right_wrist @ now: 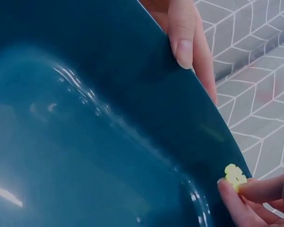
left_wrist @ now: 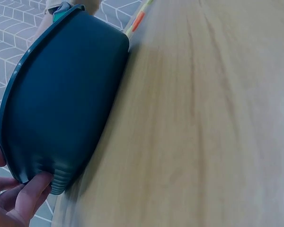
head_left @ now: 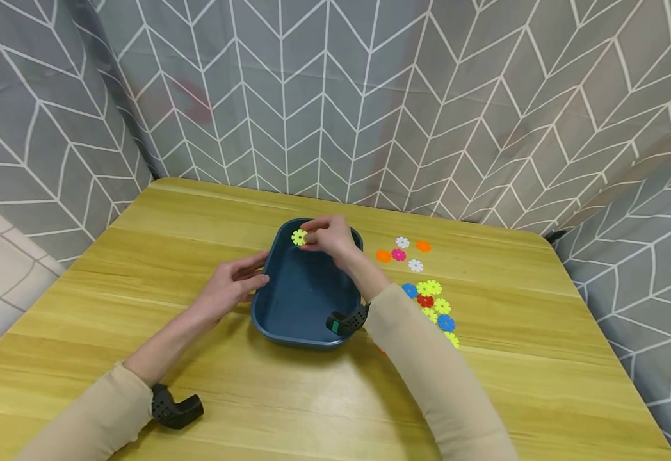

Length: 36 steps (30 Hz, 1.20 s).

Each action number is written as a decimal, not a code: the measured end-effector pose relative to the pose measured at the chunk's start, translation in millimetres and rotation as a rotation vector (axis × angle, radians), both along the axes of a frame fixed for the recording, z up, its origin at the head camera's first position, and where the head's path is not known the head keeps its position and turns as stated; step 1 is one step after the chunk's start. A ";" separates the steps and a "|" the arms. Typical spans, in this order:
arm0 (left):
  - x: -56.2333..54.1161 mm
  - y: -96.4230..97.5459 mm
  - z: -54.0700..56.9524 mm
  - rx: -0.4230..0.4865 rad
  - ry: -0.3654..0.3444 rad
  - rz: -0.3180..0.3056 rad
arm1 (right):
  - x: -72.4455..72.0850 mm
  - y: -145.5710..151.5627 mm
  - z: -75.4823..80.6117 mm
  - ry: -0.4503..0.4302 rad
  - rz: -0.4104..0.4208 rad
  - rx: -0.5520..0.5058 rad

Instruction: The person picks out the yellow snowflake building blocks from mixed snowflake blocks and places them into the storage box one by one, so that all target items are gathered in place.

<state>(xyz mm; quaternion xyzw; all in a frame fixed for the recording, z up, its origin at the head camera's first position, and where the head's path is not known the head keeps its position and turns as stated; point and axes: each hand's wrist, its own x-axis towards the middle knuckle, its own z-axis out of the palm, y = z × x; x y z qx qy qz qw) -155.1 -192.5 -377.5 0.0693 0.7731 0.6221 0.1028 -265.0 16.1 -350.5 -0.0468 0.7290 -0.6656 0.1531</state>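
A dark blue plastic basin point(head_left: 312, 294) with rounded corners sits on the wooden table. My left hand point(head_left: 233, 283) grips its left wall, thumb over the rim and fingers along the outside; in the left wrist view the fingers point(left_wrist: 34, 191) press the ribbed end. Over the far left part of the basin, my right hand point(head_left: 331, 238) pinches a yellow-green flower-shaped disc point(head_left: 299, 237) between thumb and fingers. In the right wrist view that disc point(right_wrist: 235, 177) shows close to the basin's rim. Only bare basin floor is visible inside.
Right of the basin lie loose flower discs: white point(head_left: 415, 265), orange point(head_left: 423, 246), pink point(head_left: 398, 255), blue point(head_left: 446, 323), red point(head_left: 425, 301) and several yellow-green point(head_left: 442, 306). My right sleeve point(head_left: 428, 358) hides part of that group. A grey patterned curtain point(head_left: 324, 96) hangs behind the table.
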 end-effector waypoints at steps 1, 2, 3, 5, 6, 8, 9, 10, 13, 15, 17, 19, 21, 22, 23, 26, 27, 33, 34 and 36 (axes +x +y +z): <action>-0.1 0.2 0.0 0.001 -0.003 0.000 | -0.2 -0.2 -1.8 -0.004 -0.001 0.006; -0.2 0.5 0.1 0.003 -0.005 -0.001 | -0.2 -0.4 -3.5 -0.006 -0.002 0.013; -0.3 0.7 0.2 0.006 -0.007 0.000 | -0.2 -0.5 -5.2 -0.007 -0.002 0.024; -0.7 0.8 0.1 0.011 -0.010 0.003 | -0.1 -0.8 -8.2 -0.002 0.000 0.044; -0.8 0.5 0.0 0.015 -0.012 0.005 | -0.1 -1.0 -9.7 0.003 0.002 0.054; -1.4 0.7 -0.2 0.024 -0.014 0.006 | 0.3 -0.7 -11.7 0.021 0.006 0.088; -1.6 0.7 -0.4 0.029 -0.015 0.006 | 0.7 -0.6 -12.3 0.032 0.011 0.107; -1.9 0.6 -0.6 0.033 -0.016 0.005 | 1.1 -0.6 -12.8 0.041 0.015 0.123; -2.3 0.2 -1.2 0.042 -0.018 0.004 | 2.5 -0.4 -13.2 0.061 0.028 0.173; -2.3 0.1 -1.4 0.044 -0.019 0.005 | 3.0 -0.3 -13.0 0.067 0.039 0.192; -2.3 0.0 -1.6 0.044 -0.018 0.006 | 3.6 -0.3 -12.5 0.068 0.046 0.203; -2.4 -0.3 -1.7 0.046 -0.018 0.009 | 3.8 -0.3 -12.1 0.066 0.051 0.205; -2.5 -0.5 -1.9 0.048 -0.017 0.010 | 4.0 -0.5 -11.7 0.064 0.054 0.208; -2.6 -0.7 -2.1 0.049 -0.018 0.010 | 4.1 -0.5 -11.8 0.064 0.051 0.209; -2.7 -0.8 -2.2 0.050 -0.020 0.011 | 4.0 -0.5 -11.9 0.065 0.047 0.210; -2.7 -0.7 -2.2 0.047 -0.021 0.015 | 3.0 -0.7 -13.4 0.072 0.033 0.216; -2.7 -0.6 -2.1 0.045 -0.021 0.016 | 2.7 -0.6 -14.0 0.077 0.029 0.219; -2.6 0.2 -1.6 0.034 -0.020 0.021 | 0.9 -0.5 -16.4 0.091 0.012 0.239; -2.6 0.2 -1.5 0.033 -0.020 0.022 | 1.0 -0.6 -16.3 0.090 0.010 0.242; -2.5 0.3 -1.3 0.031 -0.020 0.022 | 1.5 -0.8 -15.6 0.089 0.004 0.248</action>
